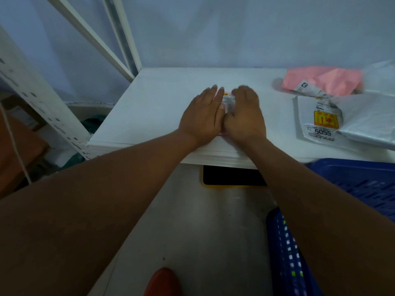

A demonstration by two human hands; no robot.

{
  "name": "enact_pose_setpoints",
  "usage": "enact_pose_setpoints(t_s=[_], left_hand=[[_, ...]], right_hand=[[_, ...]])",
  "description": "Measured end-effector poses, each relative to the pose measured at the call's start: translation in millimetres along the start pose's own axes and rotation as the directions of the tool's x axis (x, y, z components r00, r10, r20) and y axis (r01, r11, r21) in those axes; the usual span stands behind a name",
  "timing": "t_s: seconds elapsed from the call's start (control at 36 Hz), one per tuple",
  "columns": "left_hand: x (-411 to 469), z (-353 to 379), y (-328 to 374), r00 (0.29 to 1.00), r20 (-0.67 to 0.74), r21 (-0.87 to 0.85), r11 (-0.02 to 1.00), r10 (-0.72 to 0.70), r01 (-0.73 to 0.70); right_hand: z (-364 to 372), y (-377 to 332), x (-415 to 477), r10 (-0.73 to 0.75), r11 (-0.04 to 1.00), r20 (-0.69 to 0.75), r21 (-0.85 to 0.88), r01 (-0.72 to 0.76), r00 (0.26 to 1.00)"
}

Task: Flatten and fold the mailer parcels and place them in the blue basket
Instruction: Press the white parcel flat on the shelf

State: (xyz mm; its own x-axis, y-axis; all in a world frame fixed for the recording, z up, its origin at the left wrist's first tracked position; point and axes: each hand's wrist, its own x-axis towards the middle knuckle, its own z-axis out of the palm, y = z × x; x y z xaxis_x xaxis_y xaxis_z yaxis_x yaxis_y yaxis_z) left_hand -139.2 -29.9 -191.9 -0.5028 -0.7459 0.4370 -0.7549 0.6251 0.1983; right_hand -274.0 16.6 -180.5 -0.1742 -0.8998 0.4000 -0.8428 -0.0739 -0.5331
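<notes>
Fingers (pixel 210 92) of the left hand (pixel 203 116) lie straight and close together, palm down, pressing flat on a small pink mailer parcel (pixel 227 98). Only a strip of the parcel, with its printed label, shows between the two hands at the centre of the frame. The right hand (pixel 245 114) rests just beside the left, thumbs touching. Its fingers look bent at the knuckles and are blurred, so whether they pinch the parcel's edge or only press on it cannot be told.

Head view, continued: the parcel lies on the white table (pixel 154 107), near its front edge. At the upper right wait a pink mailer (pixel 322 79), a white mailer marked 5055 (pixel 314 127) and a grey bag (pixel 372 118), overlapping one another. The blue basket (pixel 363 180) stands at the right, below the table edge.

Risks, as judged: the fold probably springs open once pressure lifts, since trapped air and slick film resist creasing. A sideways push could slide the parcel off the near edge. A loose carry might let it unfold before it reaches the basket.
</notes>
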Motion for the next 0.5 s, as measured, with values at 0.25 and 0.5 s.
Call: enact_pose_setpoints(t_s=[0.25, 0.5], left_hand=[[7, -3, 1, 0.972, 0.233, 0.001, 0.999, -0.031, 0.032], [15, -7, 5, 0.966, 0.251, 0.097, 0.995, -0.062, 0.038]], right_hand=[[6, 4, 4, -0.024, 0.988, 0.127, -0.146, 0.043, 0.992], [7, 6, 16, 0.035, 0.957, 0.238, -0.289, 0.037, 0.971]])
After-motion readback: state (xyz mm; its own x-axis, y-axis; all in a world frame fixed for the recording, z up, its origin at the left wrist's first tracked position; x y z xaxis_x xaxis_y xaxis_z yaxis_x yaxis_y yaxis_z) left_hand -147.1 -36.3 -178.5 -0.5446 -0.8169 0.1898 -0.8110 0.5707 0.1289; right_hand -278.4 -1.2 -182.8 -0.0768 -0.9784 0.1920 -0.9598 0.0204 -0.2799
